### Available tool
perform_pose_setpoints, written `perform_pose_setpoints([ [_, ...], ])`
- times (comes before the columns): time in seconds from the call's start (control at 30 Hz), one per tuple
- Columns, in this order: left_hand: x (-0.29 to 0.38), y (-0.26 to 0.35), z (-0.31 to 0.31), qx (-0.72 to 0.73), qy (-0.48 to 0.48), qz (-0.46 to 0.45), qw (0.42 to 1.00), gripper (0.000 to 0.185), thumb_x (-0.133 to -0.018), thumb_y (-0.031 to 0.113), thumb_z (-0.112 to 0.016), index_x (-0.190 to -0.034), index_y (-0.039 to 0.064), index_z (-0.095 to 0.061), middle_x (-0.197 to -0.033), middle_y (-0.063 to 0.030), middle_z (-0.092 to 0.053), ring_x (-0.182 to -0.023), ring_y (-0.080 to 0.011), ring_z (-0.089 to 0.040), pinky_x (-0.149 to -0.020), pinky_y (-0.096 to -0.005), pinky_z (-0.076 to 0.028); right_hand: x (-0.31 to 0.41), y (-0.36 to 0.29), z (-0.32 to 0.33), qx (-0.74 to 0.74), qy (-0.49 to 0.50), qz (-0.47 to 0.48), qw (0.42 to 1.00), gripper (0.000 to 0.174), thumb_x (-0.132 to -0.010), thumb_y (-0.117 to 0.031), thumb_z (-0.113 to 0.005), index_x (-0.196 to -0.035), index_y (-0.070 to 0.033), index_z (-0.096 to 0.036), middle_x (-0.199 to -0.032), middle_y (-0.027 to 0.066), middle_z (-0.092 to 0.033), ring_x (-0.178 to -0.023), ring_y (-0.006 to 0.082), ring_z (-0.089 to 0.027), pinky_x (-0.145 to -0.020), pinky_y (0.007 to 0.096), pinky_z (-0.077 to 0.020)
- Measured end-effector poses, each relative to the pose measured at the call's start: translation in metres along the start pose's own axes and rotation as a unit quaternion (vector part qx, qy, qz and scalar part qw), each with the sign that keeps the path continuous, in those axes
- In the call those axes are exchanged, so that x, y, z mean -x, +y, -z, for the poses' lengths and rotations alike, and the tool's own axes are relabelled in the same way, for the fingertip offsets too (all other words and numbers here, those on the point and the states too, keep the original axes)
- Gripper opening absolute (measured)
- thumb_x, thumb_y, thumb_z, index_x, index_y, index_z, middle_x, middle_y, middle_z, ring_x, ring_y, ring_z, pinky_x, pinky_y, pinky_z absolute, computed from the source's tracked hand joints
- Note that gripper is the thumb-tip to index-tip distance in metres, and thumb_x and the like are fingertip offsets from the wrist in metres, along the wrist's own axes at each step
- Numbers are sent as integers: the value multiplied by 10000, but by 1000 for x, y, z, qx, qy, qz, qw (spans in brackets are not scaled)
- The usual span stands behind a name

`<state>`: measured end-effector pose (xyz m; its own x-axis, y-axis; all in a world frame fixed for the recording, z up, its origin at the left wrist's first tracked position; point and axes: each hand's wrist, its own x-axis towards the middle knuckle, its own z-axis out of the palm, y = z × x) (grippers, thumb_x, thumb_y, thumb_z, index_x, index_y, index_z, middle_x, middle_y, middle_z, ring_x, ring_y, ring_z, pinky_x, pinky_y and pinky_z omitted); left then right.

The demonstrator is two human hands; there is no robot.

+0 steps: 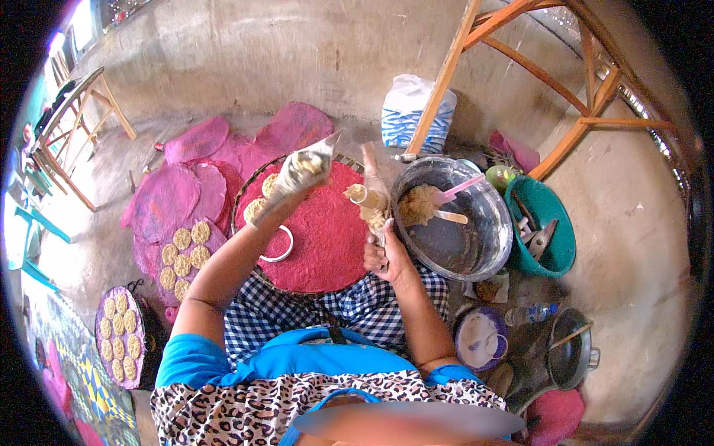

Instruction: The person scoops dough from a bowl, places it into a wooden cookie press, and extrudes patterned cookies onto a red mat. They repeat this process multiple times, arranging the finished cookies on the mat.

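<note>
My left hand, blurred and wrapped in a clear plastic bag, is raised over the upper left of a round tray of red granules; whether it holds anything is unclear. My right hand is closed around the lower end of a wooden tool with a pale tube on it, and beige dough clings there. Two pale round pieces lie at the tray's left, near a white ring. To the right, a large dark basin holds a beige dough lump and a pink-handled utensil.
Pink round sheets and flat round pieces lie left; more pieces fill a round tray at lower left. A teal basin with tools, a purple tub and a pan stand right, below a wooden frame.
</note>
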<state>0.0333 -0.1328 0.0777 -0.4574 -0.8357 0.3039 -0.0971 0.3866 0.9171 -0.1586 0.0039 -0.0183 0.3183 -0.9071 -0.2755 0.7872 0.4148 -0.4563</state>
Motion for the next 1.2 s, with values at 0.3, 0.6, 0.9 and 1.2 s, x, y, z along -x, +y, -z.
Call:
perform_pose_setpoints([
  [0.3,-51,-21,-17,521,-50,138,841,298,-692,7,-548,-981,80,-555,-800,-59,-584,-740,-172,-566,-580,-317,-471,-16,16,3,79,-153,-104,980,640,-804,-658,-334,-888,-72,-575,-523,16,-478,-356,111,-422,-355,234,-361],
  [0.6,-55,-17,-21,474,140,80,866,252,-672,-8,-560,-894,106,-521,-796,-19,-560,-710,-151,-525,-592,-282,-432,-1,-2,-12,577,172,443,665,331,-813,-283,-602,-1011,-17,-600,-963,110,-628,-924,239,-585,-846,328,-430],
  [0.9,-41,12,-10,489,165,27,856,165,-722,59,-624,-869,106,-566,-785,-18,-573,-675,-156,-551,-581,-302,-498,-8,-135,92,866,327,349,144,304,-734,-132,-599,-1026,-49,-603,-909,114,-641,-858,290,-603,-777,364,-474],
  [1.2,-27,31,-6,416,85,-37,904,225,-764,72,-597,-980,57,-536,-885,-72,-581,-734,-182,-555,-632,-307,-485,0,-159,140,865,433,-26,252,204,-730,-158,-533,-816,-42,-677,-878,164,-641,-812,308,-628,-716,401,-495],
])
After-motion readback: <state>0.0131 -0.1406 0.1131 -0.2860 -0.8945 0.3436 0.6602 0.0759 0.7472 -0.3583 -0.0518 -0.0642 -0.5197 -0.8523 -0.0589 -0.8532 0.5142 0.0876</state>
